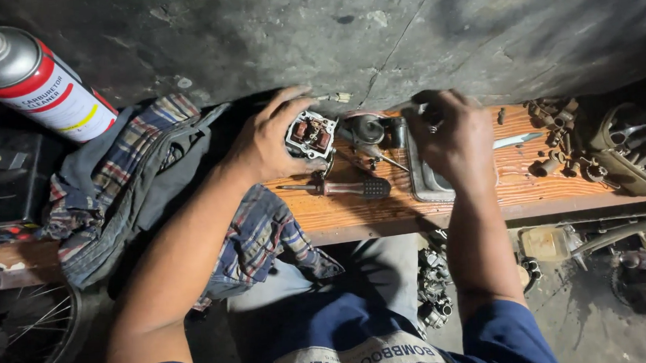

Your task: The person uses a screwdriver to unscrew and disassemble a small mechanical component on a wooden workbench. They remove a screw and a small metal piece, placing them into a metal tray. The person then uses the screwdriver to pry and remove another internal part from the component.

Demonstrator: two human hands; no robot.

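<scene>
While the person sits low before it, the wooden tabletop (355, 211) carries all the work, its orange boards set against a dark wall. On its left side a checked cloth (137, 193) lies in a heap and hangs over the edge, probably kept near for wiping. Above the cloth a spray can (29, 80) with a red and white body lies tilted, well apart from the hands. At the right end many small rusty metal parts (560, 141) are collected together.

The left hand (268, 140) rests on the tabletop and its fingers close around a small metal carburetor body (310, 135), holding it steady with the open side up. The right hand (455, 140) is curled over a grey metal tray (428, 186); its fingers seem to pinch a small part, but I cannot tell exactly what. Between the hands, just below the carburetor body, a screwdriver (338, 188) lies flat, near for use.
</scene>
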